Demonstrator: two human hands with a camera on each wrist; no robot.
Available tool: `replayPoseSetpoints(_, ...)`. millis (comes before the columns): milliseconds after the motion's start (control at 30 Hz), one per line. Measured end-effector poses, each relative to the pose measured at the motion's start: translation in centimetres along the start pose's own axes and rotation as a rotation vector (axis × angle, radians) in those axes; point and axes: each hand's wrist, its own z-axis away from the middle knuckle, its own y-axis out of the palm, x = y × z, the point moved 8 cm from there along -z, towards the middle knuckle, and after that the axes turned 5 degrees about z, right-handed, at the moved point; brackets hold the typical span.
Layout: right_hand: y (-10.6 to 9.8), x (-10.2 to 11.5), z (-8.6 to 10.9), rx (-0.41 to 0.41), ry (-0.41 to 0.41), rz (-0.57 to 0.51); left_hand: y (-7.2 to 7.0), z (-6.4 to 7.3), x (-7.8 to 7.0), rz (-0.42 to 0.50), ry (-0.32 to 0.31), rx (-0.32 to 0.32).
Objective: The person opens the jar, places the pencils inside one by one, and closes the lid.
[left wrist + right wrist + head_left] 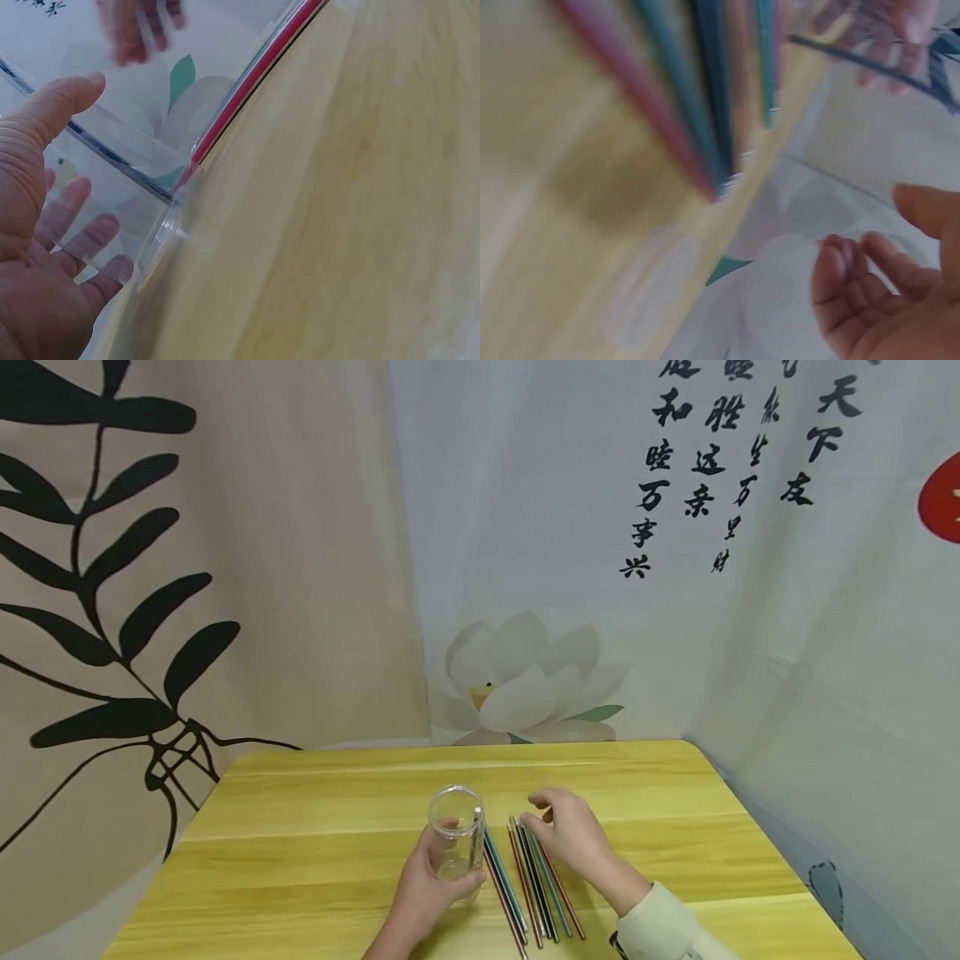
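Observation:
My left hand (423, 889) grips a clear cup (457, 847) round its side, fingers behind and thumb in front. Inside it leans one dark pencil (476, 843), also visible through the wall as a dark pencil (120, 159) in the left wrist view. Just right of the cup, several red, teal and black pencils (536, 877) lie side by side in a loose fan. Over their far ends hovers my right hand (572, 833), its fingers loosely bent and holding nothing. The right wrist view has this hand (885, 300) apart from the blurred pencils (712, 90).
The wooden table (322, 827) reaches back to a hanging cloth (525, 568) printed with a lotus and black writing. To the left hangs a beige curtain (315, 568) with dark leaves.

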Motion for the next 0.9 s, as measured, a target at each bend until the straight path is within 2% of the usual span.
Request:
replayPoseSetpoints(100,1.0,-1.6,0.3,0.093,0.045,0.042,-0.2,0.1,0.0,-0.009,-0.006,-0.006)
replayPoseSetpoints(267,2.3,-2.9,0.5,0.171,0.077,0.065,-0.3,0.2,0.1,-0.034,-0.026,-0.025)
replayPoseSetpoints(433,3.8,-4.0,0.9,0.259,0.096,0.091,-0.1,0.1,0.0,-0.014,-0.01,-0.016)
replayPoseSetpoints(600,4.8,-4.2,1.2,0.304,0.091,0.092,0.1,0.0,-0.1,-0.018,-0.004,-0.011)
replayPoseSetpoints(900,5.7,-4.0,1.3,0.376,0.106,0.03,-0.1,-0.1,0.2,-0.031,-0.018,-0.005)
